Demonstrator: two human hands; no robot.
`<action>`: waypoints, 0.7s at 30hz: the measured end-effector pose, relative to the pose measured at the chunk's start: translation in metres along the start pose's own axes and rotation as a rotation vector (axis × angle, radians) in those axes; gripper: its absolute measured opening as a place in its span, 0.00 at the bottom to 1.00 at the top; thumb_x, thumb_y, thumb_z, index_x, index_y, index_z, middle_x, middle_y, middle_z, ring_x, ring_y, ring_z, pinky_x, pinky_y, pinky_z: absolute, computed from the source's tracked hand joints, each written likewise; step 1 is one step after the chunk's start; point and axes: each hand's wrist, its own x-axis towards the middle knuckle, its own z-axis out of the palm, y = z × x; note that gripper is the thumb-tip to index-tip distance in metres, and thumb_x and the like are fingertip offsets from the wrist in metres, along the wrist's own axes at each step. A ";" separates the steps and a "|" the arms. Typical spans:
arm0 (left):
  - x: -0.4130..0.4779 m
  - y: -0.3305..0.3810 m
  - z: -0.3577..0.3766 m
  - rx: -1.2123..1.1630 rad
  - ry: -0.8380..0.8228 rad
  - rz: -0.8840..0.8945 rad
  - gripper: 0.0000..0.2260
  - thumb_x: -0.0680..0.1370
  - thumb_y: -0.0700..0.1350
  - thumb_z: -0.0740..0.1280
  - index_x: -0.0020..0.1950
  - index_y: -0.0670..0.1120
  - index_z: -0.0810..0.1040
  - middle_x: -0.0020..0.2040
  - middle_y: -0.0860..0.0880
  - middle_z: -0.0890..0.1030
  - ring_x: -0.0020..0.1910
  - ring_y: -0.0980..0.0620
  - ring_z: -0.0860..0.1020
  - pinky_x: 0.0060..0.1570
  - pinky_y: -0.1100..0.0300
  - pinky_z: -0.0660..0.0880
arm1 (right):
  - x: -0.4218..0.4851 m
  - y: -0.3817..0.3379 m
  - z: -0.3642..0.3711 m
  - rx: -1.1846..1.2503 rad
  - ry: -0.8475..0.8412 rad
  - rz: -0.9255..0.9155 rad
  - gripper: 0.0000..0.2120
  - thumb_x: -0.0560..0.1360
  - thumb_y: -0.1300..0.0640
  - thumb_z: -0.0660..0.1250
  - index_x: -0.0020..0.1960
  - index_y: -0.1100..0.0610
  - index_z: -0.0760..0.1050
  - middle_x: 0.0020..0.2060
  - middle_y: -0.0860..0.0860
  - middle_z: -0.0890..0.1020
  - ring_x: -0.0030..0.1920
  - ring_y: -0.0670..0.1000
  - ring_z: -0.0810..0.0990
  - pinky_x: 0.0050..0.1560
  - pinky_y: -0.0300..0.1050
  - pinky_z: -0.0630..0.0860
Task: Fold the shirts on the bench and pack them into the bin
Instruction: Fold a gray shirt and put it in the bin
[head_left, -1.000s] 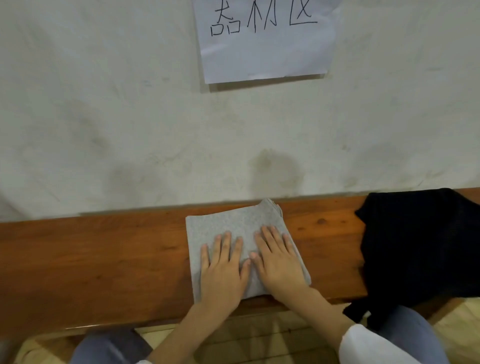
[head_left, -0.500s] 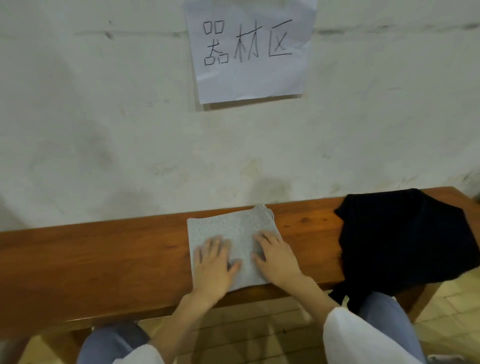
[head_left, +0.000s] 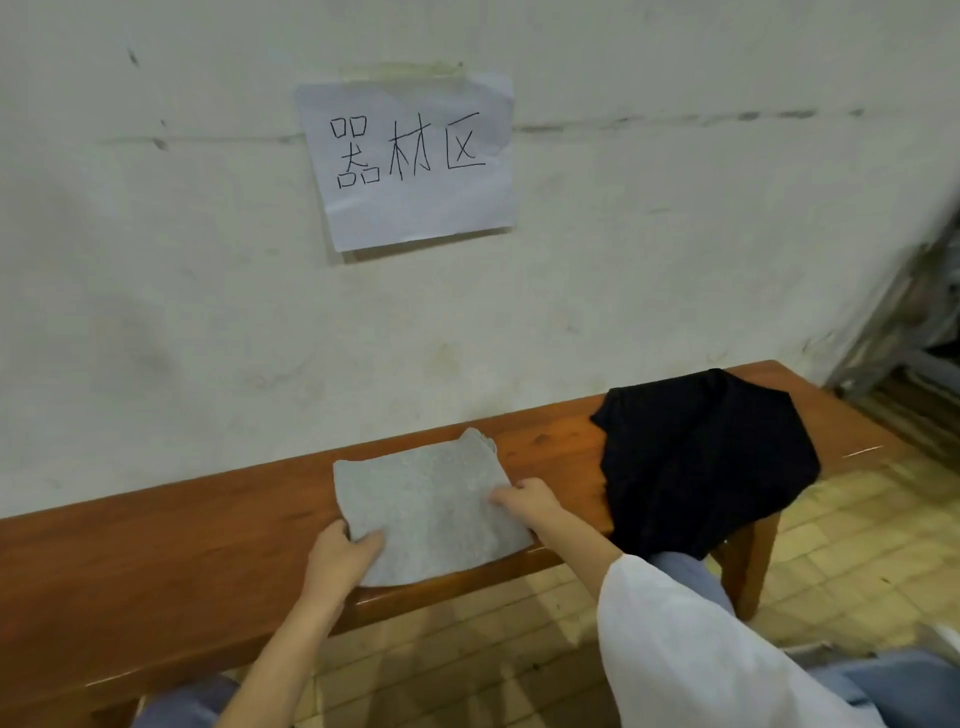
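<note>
A folded grey shirt (head_left: 434, 512) lies as a small rectangle on the wooden bench (head_left: 171, 545), its near edge slightly over the bench's front. My left hand (head_left: 340, 553) grips the shirt's left side near the front corner, thumb on top. My right hand (head_left: 524, 501) grips its right edge with curled fingers. A crumpled black shirt (head_left: 701, 467) sits to the right on the bench, partly draped over the front edge. No bin is in view.
A pale wall rises right behind the bench, with a taped paper sign (head_left: 410, 161). A tiled floor (head_left: 852, 551) lies below and to the right. A metal frame (head_left: 914, 332) stands at the far right. My knees are under the bench's front.
Both hands were pressing flat on top of the grey shirt; they have slid apart to its left and right edges and now grip it. The view has pulled back and up.
</note>
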 end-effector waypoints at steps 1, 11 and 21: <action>-0.003 0.003 0.002 -0.112 -0.019 -0.028 0.14 0.76 0.41 0.68 0.60 0.40 0.72 0.52 0.44 0.79 0.48 0.46 0.78 0.43 0.54 0.77 | -0.004 -0.001 0.000 0.009 0.002 -0.032 0.19 0.77 0.51 0.64 0.63 0.60 0.67 0.57 0.54 0.74 0.56 0.53 0.74 0.53 0.46 0.75; -0.054 0.097 0.075 0.089 -0.214 0.470 0.12 0.80 0.36 0.61 0.60 0.46 0.77 0.59 0.48 0.75 0.63 0.48 0.71 0.54 0.61 0.68 | -0.065 0.038 -0.103 0.134 0.295 -0.334 0.18 0.79 0.65 0.55 0.65 0.52 0.73 0.67 0.52 0.72 0.64 0.51 0.71 0.56 0.37 0.66; -0.152 0.185 0.296 0.291 -0.712 0.577 0.15 0.77 0.34 0.60 0.55 0.47 0.81 0.54 0.47 0.76 0.50 0.50 0.75 0.54 0.57 0.74 | -0.164 0.223 -0.272 0.655 0.738 -0.035 0.18 0.78 0.65 0.58 0.66 0.55 0.73 0.62 0.59 0.76 0.53 0.54 0.78 0.58 0.57 0.76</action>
